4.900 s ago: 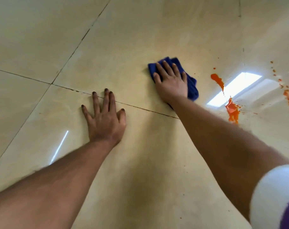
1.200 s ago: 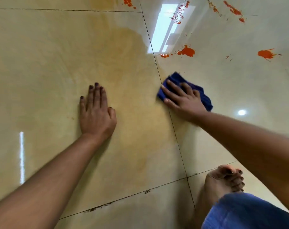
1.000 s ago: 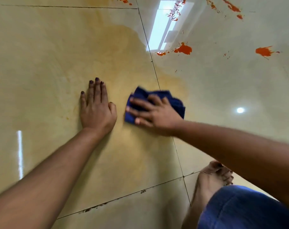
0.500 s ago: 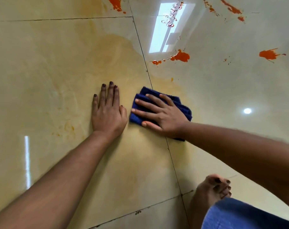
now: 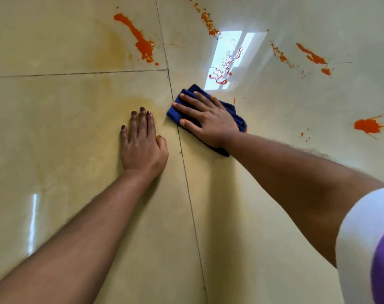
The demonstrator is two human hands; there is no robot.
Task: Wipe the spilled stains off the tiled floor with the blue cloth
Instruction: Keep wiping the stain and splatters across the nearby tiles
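Observation:
A folded blue cloth (image 5: 237, 115) lies on the glossy beige tiled floor (image 5: 54, 128), just right of a grout line. My right hand (image 5: 205, 118) presses flat on the cloth with straight, spread fingers. My left hand (image 5: 142, 143) rests flat on the floor to the left of the cloth, fingers straight, apart from it. Orange stains lie beyond the hands: a long streak (image 5: 140, 40) at upper left, dashes (image 5: 311, 57) at upper right, and a blot (image 5: 367, 126) at far right. A faint yellowish smear (image 5: 140, 102) surrounds the left fingertips.
A bright window reflection (image 5: 228, 60) with small orange drops in it shines on the floor just beyond the cloth. Grout lines cross near the cloth's far corner (image 5: 168, 70). My white and purple sleeve (image 5: 366, 244) fills the lower right corner.
My right hand has slid the cloth to the right and away, across the grout line toward the window reflection. The view has tilted forward; my foot and blue clothing have left the frame.

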